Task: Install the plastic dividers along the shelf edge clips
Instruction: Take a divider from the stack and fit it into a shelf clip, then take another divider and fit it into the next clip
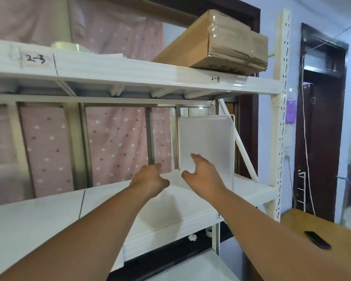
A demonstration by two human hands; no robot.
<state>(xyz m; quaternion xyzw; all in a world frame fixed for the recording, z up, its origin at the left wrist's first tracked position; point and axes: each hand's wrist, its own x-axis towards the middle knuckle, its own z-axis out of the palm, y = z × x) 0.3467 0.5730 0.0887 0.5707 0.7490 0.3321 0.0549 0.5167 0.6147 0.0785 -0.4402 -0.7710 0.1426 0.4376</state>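
Observation:
A translucent white plastic divider [206,142] stands upright on the white middle shelf [49,216], near its right end. My right hand [203,175] is spread open against the divider's lower front face, thumb to the left, holding nothing. My left hand [150,179] hovers just left of it over the shelf, fingers curled loosely and pointing toward the divider's bottom left corner, with nothing in it. The divider's base is partly hidden behind my right hand. No edge clips can be made out.
The upper shelf [130,76] carries a taped cardboard box [221,41] at the right and a tape roll [69,46] at the left. A perforated shelf upright [282,118] stands on the right. A phone [317,239] lies on a wooden table [312,226]. A pink curtain [114,142] hangs behind.

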